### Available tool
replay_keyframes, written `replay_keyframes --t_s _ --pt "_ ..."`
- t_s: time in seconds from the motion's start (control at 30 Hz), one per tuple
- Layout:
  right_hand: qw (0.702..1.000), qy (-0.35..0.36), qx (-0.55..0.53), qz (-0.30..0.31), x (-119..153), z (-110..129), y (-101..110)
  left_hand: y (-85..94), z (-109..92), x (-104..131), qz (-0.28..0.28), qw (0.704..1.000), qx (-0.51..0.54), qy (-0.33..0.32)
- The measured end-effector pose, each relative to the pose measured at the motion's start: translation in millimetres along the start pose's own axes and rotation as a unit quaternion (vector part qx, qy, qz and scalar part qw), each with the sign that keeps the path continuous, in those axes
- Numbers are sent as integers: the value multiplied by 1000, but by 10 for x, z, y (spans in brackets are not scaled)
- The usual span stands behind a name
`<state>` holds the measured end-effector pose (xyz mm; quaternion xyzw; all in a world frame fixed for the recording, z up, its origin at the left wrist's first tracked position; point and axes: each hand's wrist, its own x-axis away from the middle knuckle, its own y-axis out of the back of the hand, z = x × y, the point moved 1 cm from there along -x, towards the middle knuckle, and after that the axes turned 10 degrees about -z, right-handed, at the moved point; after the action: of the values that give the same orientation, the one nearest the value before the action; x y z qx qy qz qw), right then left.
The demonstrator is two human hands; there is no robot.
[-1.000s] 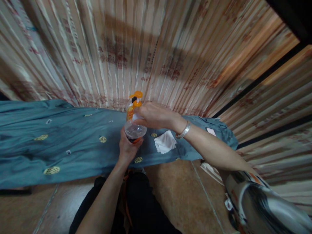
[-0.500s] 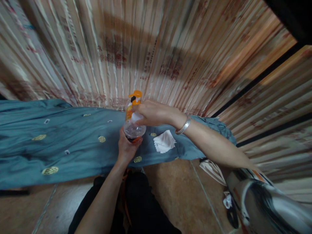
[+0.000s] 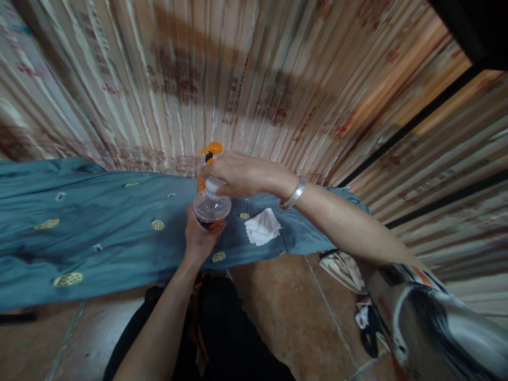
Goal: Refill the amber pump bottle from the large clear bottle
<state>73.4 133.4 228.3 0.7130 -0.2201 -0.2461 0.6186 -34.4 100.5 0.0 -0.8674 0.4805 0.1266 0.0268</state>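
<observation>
A clear plastic bottle (image 3: 211, 208) with a white cap (image 3: 213, 186) stands over the blue cloth, tilted slightly toward me. My left hand (image 3: 201, 237) is wrapped round its lower part, where some orange and dark colour shows. Fingers of my right hand (image 3: 240, 174) are closed round the white cap from above; their tips are partly hidden. Just behind the bottle is a pump bottle with an orange pump head (image 3: 213, 147), its body mostly covered by my right hand. To the right, a small stack of white cloths (image 3: 262, 227) with zigzag edges lies flat.
Blue patterned cloth (image 3: 119, 227) covers the narrow surface before me. A pleated curtain (image 3: 222, 79) hangs behind it, with dark metal bars (image 3: 413, 124) at the right. Shoes (image 3: 369, 330) and pale fabric (image 3: 343, 270) are on the tiled floor.
The view has shifted slightly, so everything sits a little further left. The white cap shows more clearly under my right fingers. Both hands keep their hold.
</observation>
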Motion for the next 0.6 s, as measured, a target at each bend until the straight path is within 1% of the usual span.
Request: replay_keyframes --t_s 0.07,0.13,0.2,0.23,0.27,0.33,0.37,0.43,0.5,0.6 --pt "999 -18 -20 -28 86 -50 70 4 -7 2 1 1000 -1 2" --pt "995 -57 -35 -68 261 -145 94 9 -11 6 2 1000 -4 4" --pt "989 -106 -51 -90 523 -276 16 16 -11 9 3 1000 -8 5" --pt "985 -133 -56 -90 679 -349 -71 20 -12 8 4 1000 -9 5" --pt "981 -164 -56 -85 844 -423 -190 23 -12 7 5 1000 -10 4" --pt "969 -238 -44 -48 1182 -560 -502 29 -12 1 9 1000 -11 3" --pt "959 -281 -31 -9 1346 -619 -682 31 -11 -3 11 1000 -11 3" --pt "921 -377 15 96 1646 -713 -1045 34 -5 -9 14 1000 -11 3" --pt "899 -415 35 133 1878 -768 -1352 34 7 -15 16 1000 -10 3" --pt "877 -448 51 164 2112 -821 -1677 35 29 -19 15 1000 -7 2"
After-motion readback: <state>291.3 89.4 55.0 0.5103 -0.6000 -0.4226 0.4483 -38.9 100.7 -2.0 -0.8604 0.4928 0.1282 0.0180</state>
